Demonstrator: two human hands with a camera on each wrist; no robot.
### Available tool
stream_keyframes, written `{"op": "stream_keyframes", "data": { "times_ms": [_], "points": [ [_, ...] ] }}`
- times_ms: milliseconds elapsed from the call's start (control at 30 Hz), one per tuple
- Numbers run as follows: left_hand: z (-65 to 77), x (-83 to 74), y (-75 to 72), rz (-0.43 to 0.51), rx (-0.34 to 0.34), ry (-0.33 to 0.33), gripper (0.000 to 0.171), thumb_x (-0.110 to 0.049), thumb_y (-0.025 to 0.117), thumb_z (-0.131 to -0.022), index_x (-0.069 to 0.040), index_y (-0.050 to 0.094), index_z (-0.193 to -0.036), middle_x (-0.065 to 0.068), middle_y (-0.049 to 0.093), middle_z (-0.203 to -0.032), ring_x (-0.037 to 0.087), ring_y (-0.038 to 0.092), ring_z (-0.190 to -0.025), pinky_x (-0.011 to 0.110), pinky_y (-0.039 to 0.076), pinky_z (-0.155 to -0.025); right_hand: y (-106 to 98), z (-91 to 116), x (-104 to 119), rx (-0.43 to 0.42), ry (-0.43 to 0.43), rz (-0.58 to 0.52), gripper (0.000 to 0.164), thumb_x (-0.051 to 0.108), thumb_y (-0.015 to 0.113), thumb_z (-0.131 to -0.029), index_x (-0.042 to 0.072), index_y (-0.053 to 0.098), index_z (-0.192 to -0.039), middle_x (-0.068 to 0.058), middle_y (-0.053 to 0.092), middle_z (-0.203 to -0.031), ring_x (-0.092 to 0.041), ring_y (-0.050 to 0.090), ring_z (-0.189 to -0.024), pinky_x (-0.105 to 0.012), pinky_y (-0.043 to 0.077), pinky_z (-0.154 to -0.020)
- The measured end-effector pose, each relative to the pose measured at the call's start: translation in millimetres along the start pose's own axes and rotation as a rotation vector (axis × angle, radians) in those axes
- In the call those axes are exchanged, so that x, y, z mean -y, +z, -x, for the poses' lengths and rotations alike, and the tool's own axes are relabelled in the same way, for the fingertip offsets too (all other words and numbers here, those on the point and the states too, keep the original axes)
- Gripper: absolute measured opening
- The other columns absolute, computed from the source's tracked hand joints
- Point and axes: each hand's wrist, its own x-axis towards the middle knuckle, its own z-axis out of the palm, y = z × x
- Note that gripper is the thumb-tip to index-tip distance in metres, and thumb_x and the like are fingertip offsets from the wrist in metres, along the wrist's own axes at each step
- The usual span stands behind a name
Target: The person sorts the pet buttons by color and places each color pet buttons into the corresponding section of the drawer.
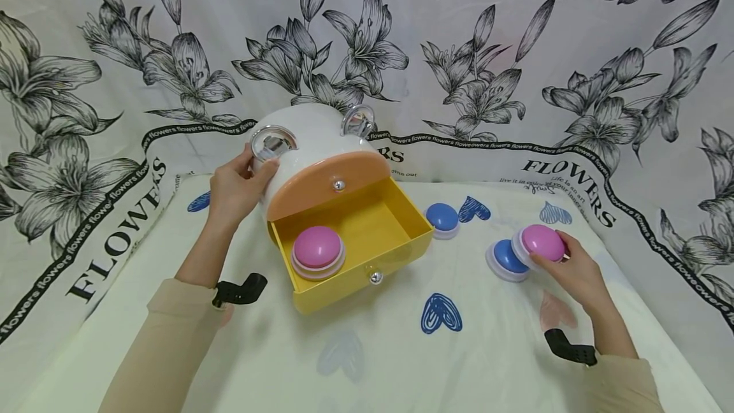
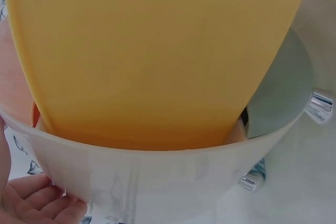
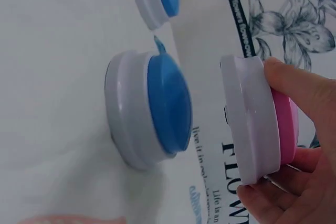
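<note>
My left hand (image 1: 237,187) holds the side of a white rounded drawer box (image 1: 315,132) by its chrome ring, thumb in front. In the left wrist view its fingers (image 2: 39,200) lie against the white shell. The yellow drawer (image 1: 367,222) is pulled out below an orange front panel (image 1: 327,183). A pink push button (image 1: 317,247) with a white base sits inside it at the left. My right hand (image 1: 576,273) grips another pink push button (image 3: 254,119) by its edge, raised beside a blue push button (image 3: 168,103) that stands on the cloth.
A second blue push button (image 1: 442,218) stands just right of the drawer. Pale cloth printed with hearts (image 1: 441,314) covers the surface. A curtain with black flower drawings (image 1: 367,50) hangs behind the box.
</note>
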Motion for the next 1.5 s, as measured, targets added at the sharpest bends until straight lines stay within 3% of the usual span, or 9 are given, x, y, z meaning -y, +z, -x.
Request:
{"op": "stream_keyframes", "data": {
  "times_ms": [167,333,500,867,1133,1500],
  "points": [
    [-0.6,-0.3,0.0,0.001,0.004,-0.005,0.077,-0.061,0.055,-0.081,-0.019,0.032,-0.142,0.006,0.047,-0.138,0.021,0.05,-0.113,0.032,0.052,-0.081,1,-4,24,0.044,-0.024,-0.009,0.096,0.053,0.059,-0.083,-0.001,0.011,-0.146,-0.033,0.028,-0.141,-0.049,0.036,-0.12,-0.059,0.039,-0.091],
    [-0.9,-0.3,0.1,-0.003,-0.002,-0.005,0.077,-0.06,0.055,-0.081,-0.019,0.033,-0.142,0.006,0.048,-0.136,0.02,0.051,-0.111,0.029,0.051,-0.079,3,-8,52,0.051,-0.099,0.005,0.094,0.053,0.06,-0.082,-0.001,0.015,-0.145,-0.03,0.032,-0.14,-0.048,0.037,-0.121,-0.057,0.043,-0.088],
    [-0.1,-0.2,0.5,0.007,-0.002,-0.002,0.076,-0.06,0.055,-0.081,-0.019,0.034,-0.142,0.007,0.047,-0.137,0.021,0.05,-0.114,0.038,0.051,-0.085,7,-11,77,0.055,-0.177,-0.014,0.091,0.051,0.063,-0.081,0.001,0.021,-0.145,-0.026,0.035,-0.14,-0.045,0.039,-0.121,-0.055,0.044,-0.088],
    [-1.1,1.4,0.2,0.004,-0.011,0.002,0.076,-0.06,0.056,-0.081,-0.019,0.036,-0.141,0.007,0.05,-0.134,0.019,0.051,-0.107,0.019,0.049,-0.071,12,-21,131,0.047,-0.349,-0.005,0.083,0.046,0.068,-0.079,0.006,0.031,-0.142,-0.019,0.042,-0.136,-0.04,0.045,-0.119,-0.051,0.046,-0.088],
    [-2.1,0.2,1.5,0.025,-0.002,-0.009,0.076,-0.06,0.056,-0.081,-0.02,0.035,-0.142,0.006,0.048,-0.137,0.02,0.052,-0.113,0.036,0.051,-0.084,15,-27,171,0.087,-0.39,-0.034,0.08,0.038,0.072,-0.078,0.008,0.032,-0.141,-0.014,0.042,-0.138,-0.035,0.048,-0.118,-0.045,0.048,-0.087],
    [-1.5,0.8,1.2,0.028,-0.004,-0.004,0.075,-0.058,0.056,-0.081,-0.019,0.036,-0.142,0.008,0.048,-0.137,0.022,0.051,-0.115,0.039,0.05,-0.086,30,-21,212,0.144,-0.537,-0.073,0.074,0.029,0.077,-0.074,0.009,0.04,-0.135,-0.007,0.048,-0.13,-0.024,0.05,-0.114,-0.041,0.048,-0.09]
  ]
}}
